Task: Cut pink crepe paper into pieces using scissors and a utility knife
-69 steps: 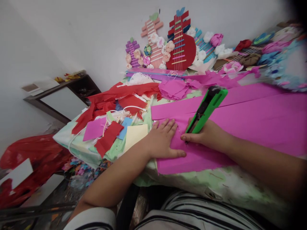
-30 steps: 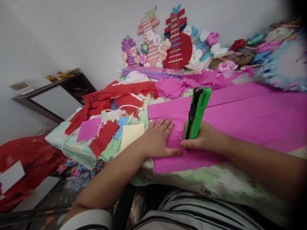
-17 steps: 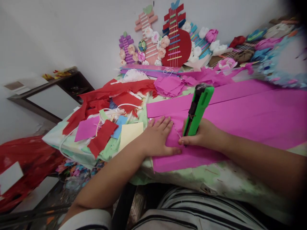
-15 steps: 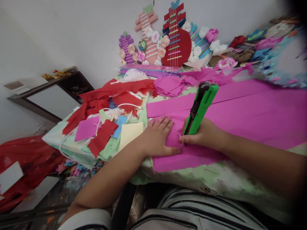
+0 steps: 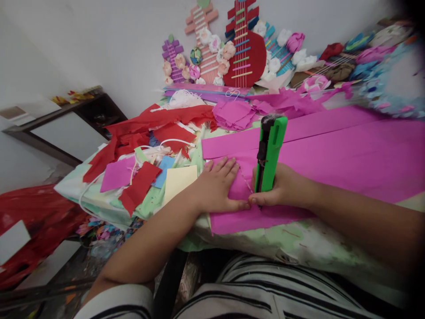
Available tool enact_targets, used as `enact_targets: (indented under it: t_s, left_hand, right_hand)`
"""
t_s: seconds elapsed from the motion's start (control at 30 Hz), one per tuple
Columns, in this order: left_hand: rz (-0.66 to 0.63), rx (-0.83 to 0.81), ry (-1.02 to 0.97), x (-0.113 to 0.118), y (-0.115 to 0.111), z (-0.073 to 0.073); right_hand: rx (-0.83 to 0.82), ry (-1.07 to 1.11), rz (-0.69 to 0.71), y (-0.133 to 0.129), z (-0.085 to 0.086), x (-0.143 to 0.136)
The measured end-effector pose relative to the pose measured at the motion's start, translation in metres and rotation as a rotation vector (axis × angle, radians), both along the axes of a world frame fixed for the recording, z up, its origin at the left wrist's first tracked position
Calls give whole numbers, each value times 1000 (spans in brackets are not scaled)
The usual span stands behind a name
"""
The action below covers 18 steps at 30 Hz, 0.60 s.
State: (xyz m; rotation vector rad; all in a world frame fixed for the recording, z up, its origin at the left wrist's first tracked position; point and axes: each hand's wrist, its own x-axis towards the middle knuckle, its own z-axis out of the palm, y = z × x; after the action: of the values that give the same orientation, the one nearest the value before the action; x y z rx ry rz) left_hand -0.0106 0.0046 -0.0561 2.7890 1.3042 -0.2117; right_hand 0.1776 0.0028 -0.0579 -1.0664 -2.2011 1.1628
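My right hand [image 5: 280, 188] is wrapped round a green and black box cutter [image 5: 270, 155], held upright with its lower end at the pink paper [image 5: 332, 164]. A thin dashed line runs down the paper between my two hands. Flat on the left part of the same paper lies my left hand [image 5: 221, 186], fingers stretched out and thumb close to the right thumb. A cream paper square [image 5: 181, 181] lies just left of that hand. Along the back of the sheet is a long pink strip [image 5: 237, 142]. The cutter's tip is too small to make out.
Red crepe scraps [image 5: 166, 119], a red piece [image 5: 140, 187] and a white cord [image 5: 86, 201] lie on the table's left. Crumpled pink pieces [image 5: 234, 115] sit behind the paper. Guitar-shaped crafts [image 5: 247, 57] lean on the wall. A dark shelf [image 5: 66, 128] stands at left.
The box cutter has moved slightly toward me along the pink paper and stands more upright. My left hand stays pressed on the paper. The whole view has shifted a little.
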Motion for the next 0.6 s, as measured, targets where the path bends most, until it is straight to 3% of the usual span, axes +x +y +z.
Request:
enact_targets:
  t_s: [0.2, 0.33, 0.47, 0.6]
  left_hand:
    - [-2, 2, -17, 0, 1, -1]
    - [7, -8, -15, 1, 0, -1]
    - [16, -18, -4, 1, 0, 1]
    - [4, -7, -1, 1, 0, 0]
  right_hand:
    - [93, -18, -80, 3, -4, -1]
    - [50, 25, -102, 3, -2, 0]
    - [-39, 104, -32, 0, 1, 3]
    - [-3, 69, 30, 0, -1, 4]
